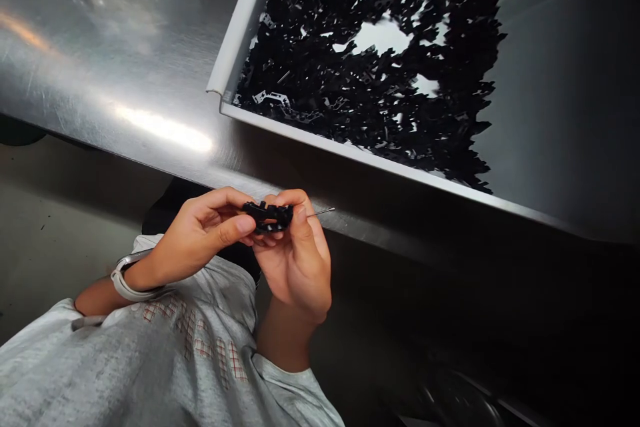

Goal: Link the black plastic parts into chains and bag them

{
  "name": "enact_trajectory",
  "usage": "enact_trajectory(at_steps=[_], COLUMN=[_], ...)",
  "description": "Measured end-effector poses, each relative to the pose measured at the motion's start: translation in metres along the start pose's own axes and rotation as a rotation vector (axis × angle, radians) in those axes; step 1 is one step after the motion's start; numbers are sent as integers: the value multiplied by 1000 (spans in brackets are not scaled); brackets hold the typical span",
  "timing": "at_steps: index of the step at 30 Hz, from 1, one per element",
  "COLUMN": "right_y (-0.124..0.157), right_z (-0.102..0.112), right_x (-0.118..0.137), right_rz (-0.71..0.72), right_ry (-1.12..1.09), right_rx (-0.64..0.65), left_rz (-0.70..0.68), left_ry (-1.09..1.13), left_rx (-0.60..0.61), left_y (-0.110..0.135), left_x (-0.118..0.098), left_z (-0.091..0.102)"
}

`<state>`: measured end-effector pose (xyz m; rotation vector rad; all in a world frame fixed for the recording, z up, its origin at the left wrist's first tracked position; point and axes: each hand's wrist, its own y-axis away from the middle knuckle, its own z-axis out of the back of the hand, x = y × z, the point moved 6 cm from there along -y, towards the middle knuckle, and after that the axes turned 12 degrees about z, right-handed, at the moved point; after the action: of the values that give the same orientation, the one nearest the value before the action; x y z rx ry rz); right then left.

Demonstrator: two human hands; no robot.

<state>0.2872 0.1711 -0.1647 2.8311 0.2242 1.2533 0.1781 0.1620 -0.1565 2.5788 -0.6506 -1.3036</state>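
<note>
Low in mid-frame, just off the bench (125,80) edge, the left hand (200,235) and right hand (299,265) are both closed in a fingertip pinch on a small black plastic clip (269,216), which looks light, stiff and easy to fumble, best held by its thicker ends.

Nothing really readable here, tbh. The grey shirt (150,360) has some red plaid-filled letters (205,340) across the front, but they're creased and I can't make out any word.
</note>
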Motion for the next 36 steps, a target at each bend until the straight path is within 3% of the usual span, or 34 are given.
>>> enact_trajectory(at_steps=[13,18,23,36], right_y=[1,-1,-2,-1], right_z=[9,11,11,7], right_x=[-1,-6,-5,-9], right_rz=[33,2,-13,-42], right_ry=[65,54,17,18], right_rx=[-71,-120,-174,-124], left_rz=[-50,-36,83,226], left_ry=[-346,-245,-139,11], left_rx=[-157,-122,-70,-52], left_y=[-1,-9,-15,-14], left_x=[-20,-13,-2,5], left_z=[-2,4,8,6])
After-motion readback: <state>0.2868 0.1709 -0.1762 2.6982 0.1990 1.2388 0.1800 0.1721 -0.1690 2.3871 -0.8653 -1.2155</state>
